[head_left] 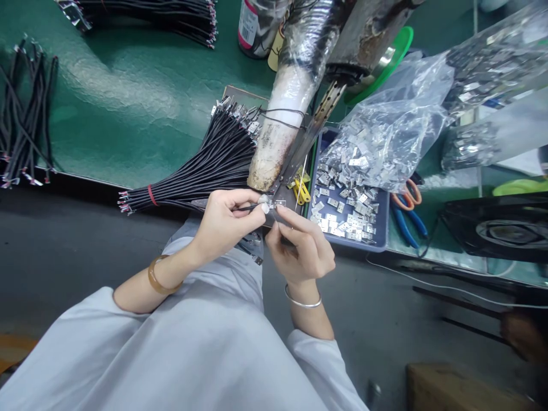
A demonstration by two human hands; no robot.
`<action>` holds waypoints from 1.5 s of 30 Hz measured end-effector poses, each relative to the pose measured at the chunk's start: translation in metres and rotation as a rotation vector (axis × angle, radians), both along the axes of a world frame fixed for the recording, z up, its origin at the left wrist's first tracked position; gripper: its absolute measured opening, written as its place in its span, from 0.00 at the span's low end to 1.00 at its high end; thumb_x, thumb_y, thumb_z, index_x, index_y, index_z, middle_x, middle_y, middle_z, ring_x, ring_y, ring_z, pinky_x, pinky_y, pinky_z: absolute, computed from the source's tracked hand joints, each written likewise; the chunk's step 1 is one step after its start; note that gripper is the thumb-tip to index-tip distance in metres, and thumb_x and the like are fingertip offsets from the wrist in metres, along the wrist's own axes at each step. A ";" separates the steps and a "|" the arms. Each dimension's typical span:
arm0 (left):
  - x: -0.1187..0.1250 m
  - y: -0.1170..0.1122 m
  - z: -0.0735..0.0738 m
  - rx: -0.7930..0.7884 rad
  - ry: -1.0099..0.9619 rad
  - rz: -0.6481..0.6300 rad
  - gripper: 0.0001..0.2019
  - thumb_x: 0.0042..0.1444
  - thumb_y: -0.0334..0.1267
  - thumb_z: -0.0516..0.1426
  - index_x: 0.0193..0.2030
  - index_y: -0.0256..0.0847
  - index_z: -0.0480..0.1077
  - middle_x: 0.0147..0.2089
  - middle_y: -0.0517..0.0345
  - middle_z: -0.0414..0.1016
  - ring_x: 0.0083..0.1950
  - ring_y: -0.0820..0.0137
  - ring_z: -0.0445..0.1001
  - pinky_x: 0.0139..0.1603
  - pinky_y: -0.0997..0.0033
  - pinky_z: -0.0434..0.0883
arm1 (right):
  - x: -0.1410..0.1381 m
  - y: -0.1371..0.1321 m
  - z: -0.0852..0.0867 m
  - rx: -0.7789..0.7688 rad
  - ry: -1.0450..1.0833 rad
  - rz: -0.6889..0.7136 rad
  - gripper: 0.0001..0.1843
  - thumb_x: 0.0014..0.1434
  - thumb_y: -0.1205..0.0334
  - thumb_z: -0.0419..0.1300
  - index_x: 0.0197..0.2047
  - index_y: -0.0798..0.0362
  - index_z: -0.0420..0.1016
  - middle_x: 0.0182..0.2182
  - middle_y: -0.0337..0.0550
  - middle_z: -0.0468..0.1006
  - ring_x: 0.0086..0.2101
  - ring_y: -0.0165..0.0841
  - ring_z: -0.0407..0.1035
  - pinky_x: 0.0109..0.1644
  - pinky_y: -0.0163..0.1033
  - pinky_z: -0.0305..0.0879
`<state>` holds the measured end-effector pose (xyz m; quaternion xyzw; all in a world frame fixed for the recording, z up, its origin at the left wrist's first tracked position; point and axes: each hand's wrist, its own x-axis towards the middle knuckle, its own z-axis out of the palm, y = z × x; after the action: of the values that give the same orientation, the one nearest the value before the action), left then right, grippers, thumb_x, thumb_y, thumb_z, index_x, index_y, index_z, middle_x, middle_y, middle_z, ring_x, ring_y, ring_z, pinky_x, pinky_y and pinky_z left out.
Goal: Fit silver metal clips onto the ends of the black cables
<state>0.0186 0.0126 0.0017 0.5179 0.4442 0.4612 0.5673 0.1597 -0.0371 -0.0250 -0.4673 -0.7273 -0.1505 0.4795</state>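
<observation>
My left hand (229, 220) pinches the end of a black cable, its thumb and forefinger closed near a small metal connector (279, 203). My right hand (303, 242) meets it from the other side, fingers curled in, with the forefinger tip at the connector. Both hands work just below a pipe end (268, 154) wrapped in clear film. Beside that pipe a perforated metal barrel (327, 105), like a soldering iron's, slants down to a spot just above my fingertips. A bundle of black cables (205, 160), tied with a red band, lies left of the pipe.
A blue tray (383, 228) of small metal shells stands to the right, a plastic bag (394, 137) over it. Yellow-handled tool (301, 190), pliers (406, 217) and a dark fan-like object (505, 228) lie near. More cables (28, 114) hang over the bench edge at left.
</observation>
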 end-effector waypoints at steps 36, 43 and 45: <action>-0.004 -0.003 0.000 0.092 0.126 -0.061 0.08 0.51 0.31 0.59 0.29 0.35 0.81 0.25 0.61 0.77 0.24 0.78 0.66 0.24 0.82 0.62 | -0.004 -0.003 0.017 -0.197 0.061 -0.091 0.08 0.64 0.71 0.63 0.38 0.48 0.71 0.42 0.42 0.89 0.34 0.32 0.84 0.35 0.31 0.78; -0.003 -0.006 -0.003 0.097 0.155 -0.045 0.08 0.50 0.32 0.59 0.29 0.35 0.81 0.23 0.63 0.73 0.24 0.79 0.61 0.24 0.82 0.60 | -0.001 -0.001 0.016 -0.119 -0.108 -0.119 0.07 0.66 0.72 0.63 0.41 0.50 0.73 0.42 0.42 0.89 0.33 0.30 0.84 0.35 0.29 0.76; -0.004 -0.006 -0.003 0.079 0.156 -0.051 0.08 0.50 0.33 0.59 0.28 0.35 0.80 0.23 0.63 0.71 0.25 0.79 0.61 0.24 0.82 0.60 | -0.001 -0.001 0.015 -0.108 -0.114 -0.119 0.07 0.66 0.72 0.63 0.41 0.50 0.74 0.41 0.43 0.89 0.35 0.31 0.85 0.37 0.29 0.78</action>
<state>0.0148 0.0068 -0.0009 0.5853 0.4554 0.4219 0.5216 0.1586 -0.0384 -0.0099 -0.5257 -0.7313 -0.1656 0.4019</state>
